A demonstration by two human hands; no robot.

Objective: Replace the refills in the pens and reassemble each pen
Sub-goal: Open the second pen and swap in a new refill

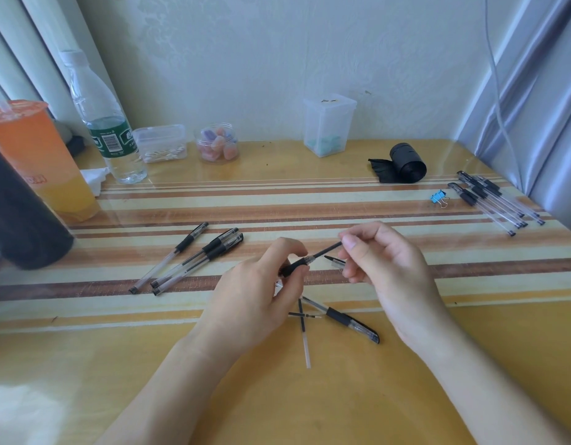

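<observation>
My left hand point(261, 290) grips a pen barrel point(295, 265) by its black rubber grip, above the middle of the table. A dark refill point(325, 250) sticks out of the barrel toward the right, and my right hand point(383, 261) pinches its far end between thumb and forefinger. The same hand also holds a small clear pen tip piece point(336, 262) under the thumb. Below my hands lie one capped pen point(348, 321) and two loose refills point(302, 329). Three capped pens point(194, 256) lie to the left.
Several more pens point(495, 200) lie at the far right next to a blue binder clip point(438, 198). A black bag roll point(406, 163), clear plastic boxes point(329, 125), a jar point(217, 143), a water bottle point(104, 120), an orange drink cup point(37, 162) and a dark cylinder point(17, 213) stand along the back and left.
</observation>
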